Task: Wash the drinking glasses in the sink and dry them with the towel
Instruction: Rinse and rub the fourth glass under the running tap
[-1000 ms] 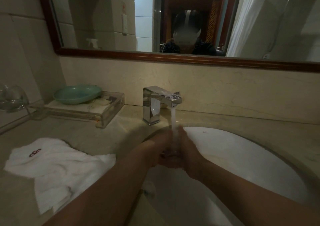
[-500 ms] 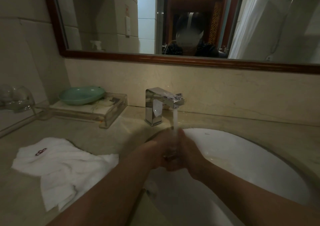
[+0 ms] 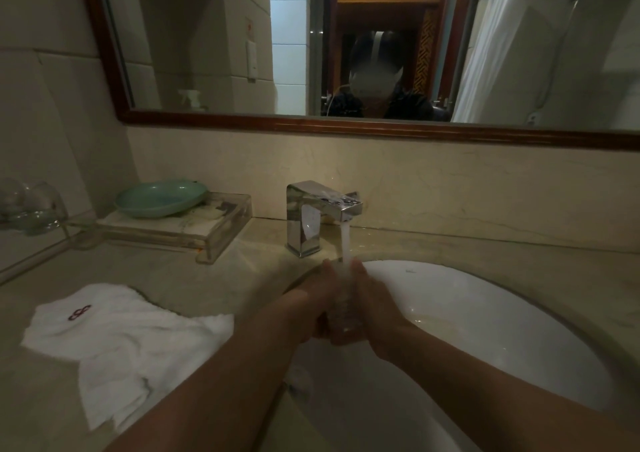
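A clear drinking glass is held between both hands over the white sink, under the running stream from the chrome tap. My left hand grips the glass from the left and my right hand grips it from the right. Most of the glass is hidden by fingers and water. More clear glasses stand on a glass shelf at the far left. A white towel with a red logo lies flat on the counter left of the sink.
A green dish sits on a clear acrylic tray at the back left of the counter. A framed mirror runs along the wall behind. The beige counter surrounds the basin.
My hands stay under the stream with the glass, shifting only slightly around it. The camera view has drifted a little to the left and down.
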`<move>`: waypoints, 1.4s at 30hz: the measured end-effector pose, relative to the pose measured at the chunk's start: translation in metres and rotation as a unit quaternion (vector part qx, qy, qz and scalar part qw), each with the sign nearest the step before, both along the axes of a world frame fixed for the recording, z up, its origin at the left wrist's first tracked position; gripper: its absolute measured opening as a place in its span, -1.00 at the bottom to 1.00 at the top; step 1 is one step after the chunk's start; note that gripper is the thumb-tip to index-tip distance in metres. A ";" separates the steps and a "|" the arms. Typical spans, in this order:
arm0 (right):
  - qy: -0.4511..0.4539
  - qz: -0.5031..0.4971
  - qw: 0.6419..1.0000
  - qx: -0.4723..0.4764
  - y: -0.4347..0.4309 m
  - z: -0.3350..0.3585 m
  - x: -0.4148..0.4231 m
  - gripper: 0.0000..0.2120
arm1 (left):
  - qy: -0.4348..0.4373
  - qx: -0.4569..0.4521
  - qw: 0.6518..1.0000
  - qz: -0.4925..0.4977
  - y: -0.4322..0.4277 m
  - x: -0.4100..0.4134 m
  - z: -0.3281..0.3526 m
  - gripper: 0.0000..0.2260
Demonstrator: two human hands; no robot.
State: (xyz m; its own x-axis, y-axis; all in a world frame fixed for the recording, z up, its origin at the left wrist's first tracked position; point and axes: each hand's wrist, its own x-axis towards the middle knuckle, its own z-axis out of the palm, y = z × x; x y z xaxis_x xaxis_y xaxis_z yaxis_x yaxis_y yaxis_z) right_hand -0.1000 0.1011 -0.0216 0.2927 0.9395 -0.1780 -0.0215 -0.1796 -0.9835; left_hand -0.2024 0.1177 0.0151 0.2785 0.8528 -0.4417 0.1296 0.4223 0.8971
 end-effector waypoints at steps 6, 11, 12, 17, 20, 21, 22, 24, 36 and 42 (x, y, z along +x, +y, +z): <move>0.012 0.010 1.000 -0.002 -0.004 0.004 0.006 -0.45 | -0.014 -0.004 1.000 -0.024 0.004 0.001 -0.003 -0.45; 0.005 0.074 0.997 0.013 -0.006 0.008 0.004 -0.57 | -0.034 -0.010 0.999 -0.041 0.003 -0.005 -0.005 -0.75; 0.003 0.068 0.998 0.009 -0.005 0.008 0.007 -0.55 | -0.036 -0.014 0.999 -0.036 0.003 -0.006 -0.004 -0.81; -0.001 0.050 0.999 0.006 -0.004 0.007 0.015 -0.49 | -0.037 0.009 0.999 -0.022 0.002 -0.004 -0.006 -0.51; -0.085 0.077 0.993 -0.030 -0.009 0.012 0.008 -0.56 | -0.041 -0.006 0.998 -0.050 0.001 -0.007 -0.009 -0.40; -0.149 0.075 0.986 -0.025 -0.007 0.009 0.009 -0.56 | -0.044 -0.010 0.997 -0.055 -0.001 -0.008 -0.009 -0.44; -0.220 0.062 0.973 -0.018 -0.005 0.008 0.011 -0.48 | -0.043 -0.012 0.997 -0.056 -0.001 -0.009 -0.008 -0.47; -0.290 0.016 0.957 -0.008 0.001 0.006 0.015 -0.50 | -0.003 0.022 0.997 -0.073 0.000 -0.009 -0.009 -0.49; -0.063 0.063 0.976 0.196 0.023 0.046 0.047 -0.41 | 0.156 0.168 0.969 -0.089 -0.001 -0.008 -0.002 -0.41; -0.028 0.113 0.977 0.179 0.033 0.073 0.029 -0.22 | 0.152 0.234 0.956 -0.094 0.005 -0.007 -0.003 -0.56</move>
State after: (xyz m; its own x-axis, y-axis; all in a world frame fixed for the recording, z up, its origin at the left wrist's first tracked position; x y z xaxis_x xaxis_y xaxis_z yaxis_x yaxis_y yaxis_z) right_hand -0.0708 0.1340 0.0511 0.0708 0.9805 0.1831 0.0341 0.1811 -0.9829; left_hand -0.2098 0.1224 0.0119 0.3658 0.9243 -0.1091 0.4491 -0.0726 0.8905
